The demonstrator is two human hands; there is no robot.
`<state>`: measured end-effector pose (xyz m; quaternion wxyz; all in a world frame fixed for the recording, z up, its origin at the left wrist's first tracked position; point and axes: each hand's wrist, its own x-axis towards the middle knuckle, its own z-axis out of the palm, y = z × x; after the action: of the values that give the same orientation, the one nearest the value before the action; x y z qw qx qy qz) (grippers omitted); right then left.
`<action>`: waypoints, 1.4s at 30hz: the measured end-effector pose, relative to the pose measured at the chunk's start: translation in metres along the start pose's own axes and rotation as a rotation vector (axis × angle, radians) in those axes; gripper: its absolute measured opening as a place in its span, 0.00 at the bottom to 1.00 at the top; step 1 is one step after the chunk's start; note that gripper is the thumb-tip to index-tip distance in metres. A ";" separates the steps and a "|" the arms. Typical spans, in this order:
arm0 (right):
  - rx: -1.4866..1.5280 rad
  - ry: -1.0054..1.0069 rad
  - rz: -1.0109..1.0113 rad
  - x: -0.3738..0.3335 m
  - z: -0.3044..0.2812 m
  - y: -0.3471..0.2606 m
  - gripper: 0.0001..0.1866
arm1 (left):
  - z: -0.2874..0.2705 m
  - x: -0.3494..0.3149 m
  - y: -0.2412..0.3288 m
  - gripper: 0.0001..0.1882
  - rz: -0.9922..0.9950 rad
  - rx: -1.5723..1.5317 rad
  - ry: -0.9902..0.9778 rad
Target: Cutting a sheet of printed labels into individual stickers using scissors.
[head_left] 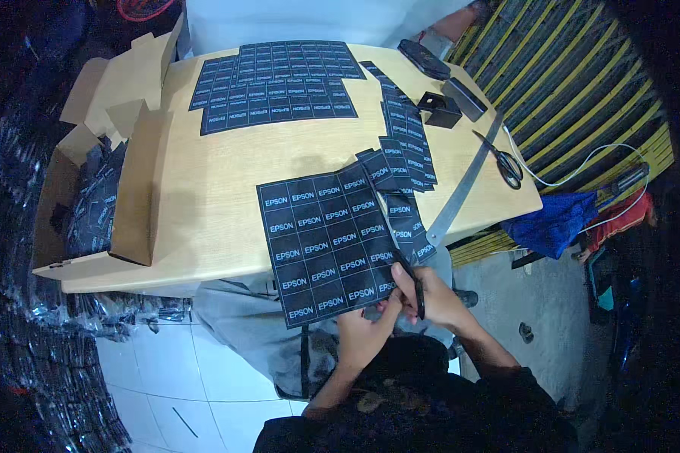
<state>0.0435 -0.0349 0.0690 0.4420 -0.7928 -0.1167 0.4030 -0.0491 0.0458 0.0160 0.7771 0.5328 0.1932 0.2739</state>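
My left hand (365, 332) grips the lower edge of a black label sheet (310, 241), printed with a grid of white-lettered rectangles. The sheet hangs over the table's near edge, tilted toward me. My right hand (437, 300) is closed around the handles of black-handled scissors (418, 293) at the sheet's right side. A narrow strip along that side is partly separated from the sheet. Just beyond lie cut label strips (408, 143), overlapping each other. The fingertips of both hands nearly meet and are partly hidden.
More label sheets (279, 90) overlap at the back of the wooden table (204, 174). An open cardboard box (137, 196) with cut black labels stands at the left. On the right lie a long metal ruler (461, 189), another pair of scissors (509, 167) and a black holder (440, 115).
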 end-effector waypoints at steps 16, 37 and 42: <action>-0.078 0.034 -0.077 0.006 -0.007 0.004 0.30 | -0.074 0.010 0.089 0.17 0.016 0.255 -0.801; 0.451 -0.336 -0.183 0.044 -0.025 0.035 0.18 | -0.015 0.225 0.099 0.15 0.118 0.891 -0.666; 0.466 -0.455 -0.336 0.050 -0.024 0.029 0.22 | -0.013 0.223 0.117 0.15 0.093 0.844 -0.669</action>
<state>0.0883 -0.0394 0.0257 0.6337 -0.5307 -0.2455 0.5065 0.0909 0.2292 0.1187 0.5014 0.8649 0.0044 0.0219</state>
